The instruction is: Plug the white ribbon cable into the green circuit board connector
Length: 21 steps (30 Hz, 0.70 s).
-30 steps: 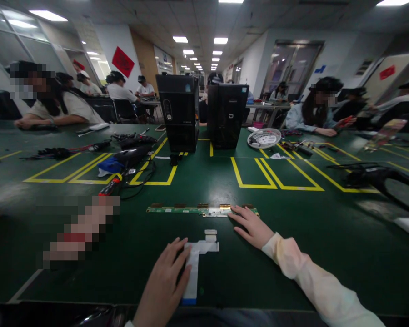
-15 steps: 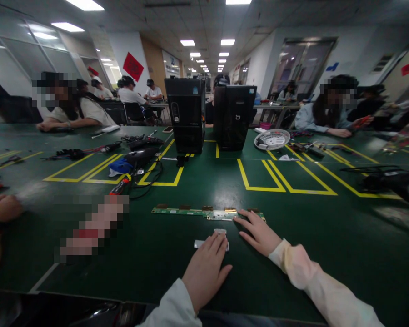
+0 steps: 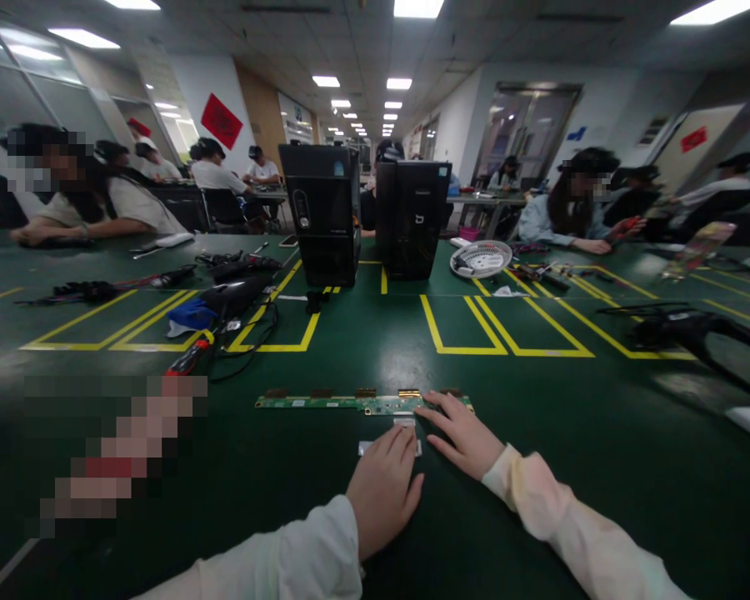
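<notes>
A long, narrow green circuit board (image 3: 325,402) with copper-coloured tabs along its far edge lies in front of me. My right hand (image 3: 466,437) rests at the board's right part, fingers spread, index and middle fingertips on it. Just on the near side of the board, my left hand (image 3: 384,483) lies flat, palm down, with fingers stretched over a thin pale strip (image 3: 404,423). That strip's far end sits close to the board's near edge; whether they touch I cannot tell. Most of it is hidden under my fingers, and another pale part shows left of them.
Two black computer towers (image 3: 321,217) stand beyond yellow tape outlines. A white basket (image 3: 481,260) is behind them to the right. Cables and a black-and-blue tool (image 3: 237,292) lie left, near a red-and-black handle (image 3: 187,358). People sit at the far sides.
The view has turned slightly right, so the scene sits further left. My left hand and the pale strip are nearer the board. My right hand stays on the board.
</notes>
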Each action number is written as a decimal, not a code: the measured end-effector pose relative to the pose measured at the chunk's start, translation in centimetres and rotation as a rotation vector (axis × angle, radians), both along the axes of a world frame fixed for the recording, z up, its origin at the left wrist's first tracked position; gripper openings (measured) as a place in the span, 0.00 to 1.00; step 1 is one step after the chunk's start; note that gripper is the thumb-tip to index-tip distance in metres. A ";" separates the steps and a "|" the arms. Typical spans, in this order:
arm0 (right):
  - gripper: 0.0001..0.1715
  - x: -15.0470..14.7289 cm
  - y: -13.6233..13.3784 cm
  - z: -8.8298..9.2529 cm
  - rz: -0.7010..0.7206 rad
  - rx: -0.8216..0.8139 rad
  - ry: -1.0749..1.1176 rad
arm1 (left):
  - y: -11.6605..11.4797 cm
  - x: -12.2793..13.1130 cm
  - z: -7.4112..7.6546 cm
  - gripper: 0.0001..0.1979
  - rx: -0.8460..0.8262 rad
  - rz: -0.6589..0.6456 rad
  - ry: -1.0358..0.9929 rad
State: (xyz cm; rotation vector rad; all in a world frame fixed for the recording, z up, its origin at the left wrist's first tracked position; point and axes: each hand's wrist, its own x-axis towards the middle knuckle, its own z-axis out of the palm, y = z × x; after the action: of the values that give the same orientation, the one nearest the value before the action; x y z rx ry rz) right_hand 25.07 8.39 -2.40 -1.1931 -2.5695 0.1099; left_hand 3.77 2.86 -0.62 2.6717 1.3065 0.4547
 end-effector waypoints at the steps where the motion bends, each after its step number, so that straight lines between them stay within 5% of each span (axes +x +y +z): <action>1: 0.25 0.0 0.0 0.0 0.001 0.001 0.002 | 0.0 -0.1 0.0 0.22 0.008 0.007 -0.017; 21: 0.26 0.5 0.1 0.4 0.024 -0.058 -0.018 | 0.2 -0.5 -0.1 0.22 -0.012 0.039 -0.004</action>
State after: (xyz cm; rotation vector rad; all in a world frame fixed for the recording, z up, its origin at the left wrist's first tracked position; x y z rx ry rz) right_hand 25.58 8.44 -1.99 -1.1884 -2.6133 0.1810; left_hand 3.27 3.09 -0.67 2.6387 1.3584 0.4552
